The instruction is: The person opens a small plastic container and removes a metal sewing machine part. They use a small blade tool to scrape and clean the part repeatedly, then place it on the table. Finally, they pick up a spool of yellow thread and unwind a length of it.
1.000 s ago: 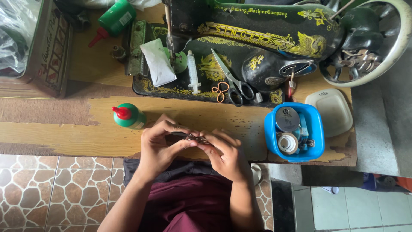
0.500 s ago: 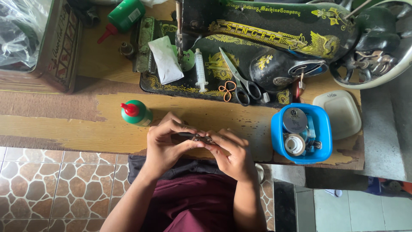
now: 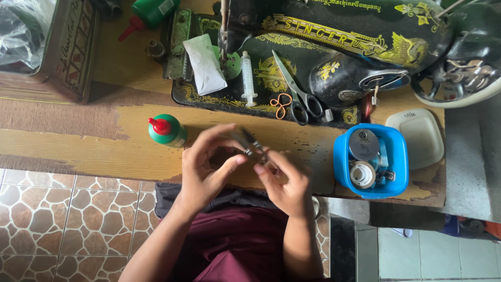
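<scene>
A black sewing machine (image 3: 334, 47) with gold ornament fills the back of the wooden counter (image 3: 94, 151); scissors (image 3: 295, 94) and a syringe (image 3: 248, 78) lie on its bed. Near the counter's front edge, both hands meet around a small dark metal part (image 3: 254, 149). The left hand (image 3: 206, 169) pinches one end, the right hand (image 3: 284, 183) the other. It looks like close fitting work, which calls for steady fingertips.

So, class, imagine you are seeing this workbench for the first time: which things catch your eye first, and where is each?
The black sewing machine with gold ornament fills the top of the wooden table. At centre, the left hand and right hand pinch a small dark metal part. A bright blue plastic tub sits right, a green red-capped bottle left.
</scene>
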